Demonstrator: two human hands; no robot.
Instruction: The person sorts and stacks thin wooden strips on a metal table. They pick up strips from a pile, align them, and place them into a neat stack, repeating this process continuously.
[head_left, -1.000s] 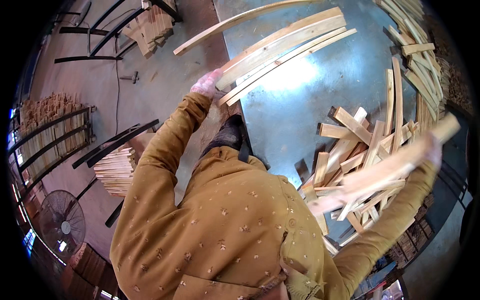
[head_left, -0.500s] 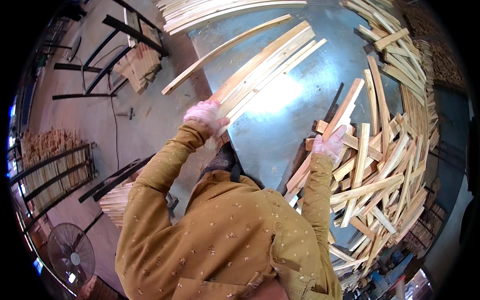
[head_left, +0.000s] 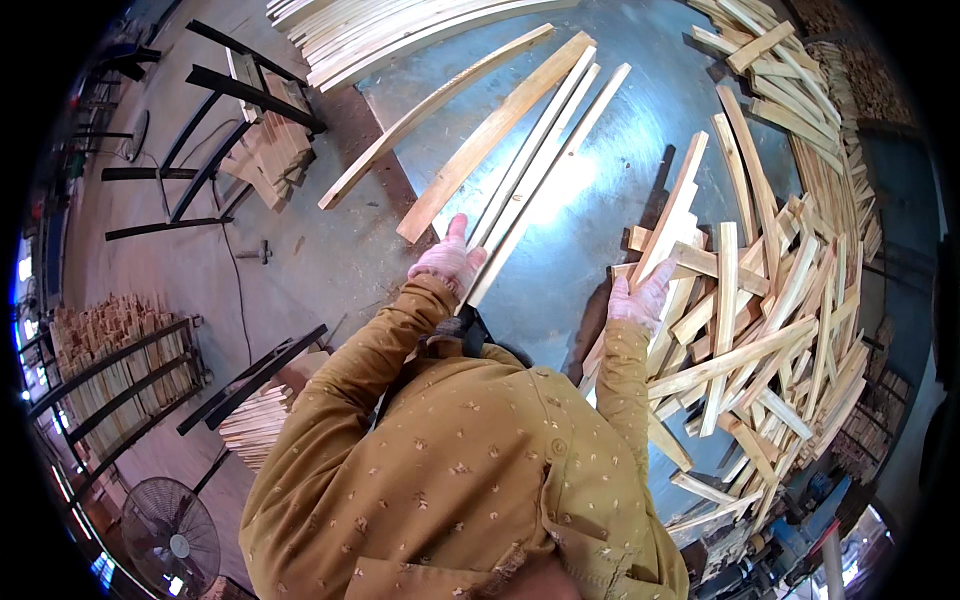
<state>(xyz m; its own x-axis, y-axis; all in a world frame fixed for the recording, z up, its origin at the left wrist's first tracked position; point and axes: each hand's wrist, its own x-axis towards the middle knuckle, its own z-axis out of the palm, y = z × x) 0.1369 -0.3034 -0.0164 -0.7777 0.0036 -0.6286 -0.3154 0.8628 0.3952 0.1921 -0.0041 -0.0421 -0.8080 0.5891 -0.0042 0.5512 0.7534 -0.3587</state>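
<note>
Strips (head_left: 553, 180) lie fanned on the metal bench (head_left: 640, 120), their near ends at the left hand (head_left: 445, 262). Thumb and forefinger of that hand stand apart beside the ends of the narrow strips; whether they are closed on any cannot be told. The near end of the widest strip lies free, just beyond the hand. Half a second earlier these strips were bunched side by side and the hand was at the widest one; gaps now show between them.

Right hand (head_left: 640, 295) holds a board (head_left: 679, 190), thumb on one side and fingers on the other, with paler pieces stepped beside it. Its hold matches that of half a second ago; one second ago the hand was farther right, with a blurred board over the pile (head_left: 735, 357). The pile lies crisscrossed right of the board.

Farther out, a lone strip (head_left: 425, 108) lies left of the fanned strips, apart from them. Beyond it, a neat stack (head_left: 400, 40) sits at the far edge of view.
</note>
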